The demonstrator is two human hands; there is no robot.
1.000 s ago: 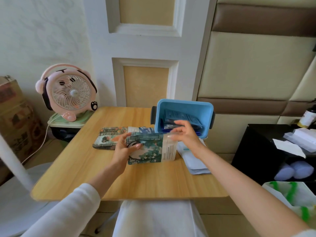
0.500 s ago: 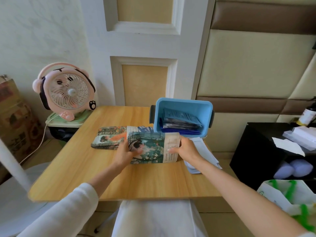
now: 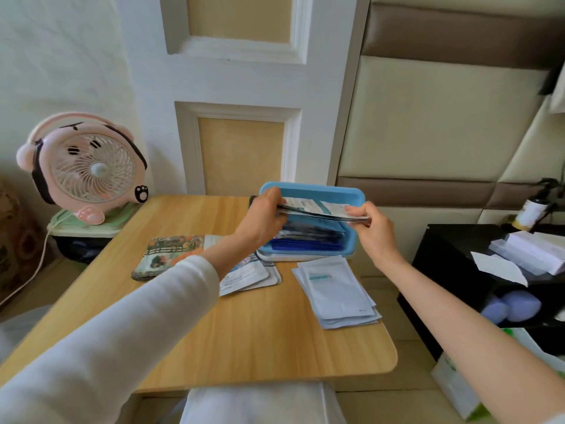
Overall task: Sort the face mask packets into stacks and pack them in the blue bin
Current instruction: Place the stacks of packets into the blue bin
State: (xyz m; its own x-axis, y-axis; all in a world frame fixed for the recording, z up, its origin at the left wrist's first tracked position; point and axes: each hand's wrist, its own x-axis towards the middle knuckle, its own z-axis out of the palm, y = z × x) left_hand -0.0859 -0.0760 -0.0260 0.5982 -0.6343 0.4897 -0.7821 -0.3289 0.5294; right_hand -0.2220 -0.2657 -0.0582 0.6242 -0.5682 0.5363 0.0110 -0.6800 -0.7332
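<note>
on the table (image 3: pixel 244 332), the blue bin (image 3: pixel 351 191) sits at twelve o'clock, part filled. i hold a packet stack (image 3: pixel 318 209) level over it, left hand (image 3: pixel 263 218) pinching its nine o'clock end, right hand (image 3: pixel 370 228) its three o'clock end, so it lands flat.

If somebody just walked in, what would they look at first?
Probably the two hands in the middle: the left hand and the right hand each grip an end of a stack of packets just above the blue bin at the back of the wooden table. Next comes the pink fan with a paw print, left of the table.
</note>
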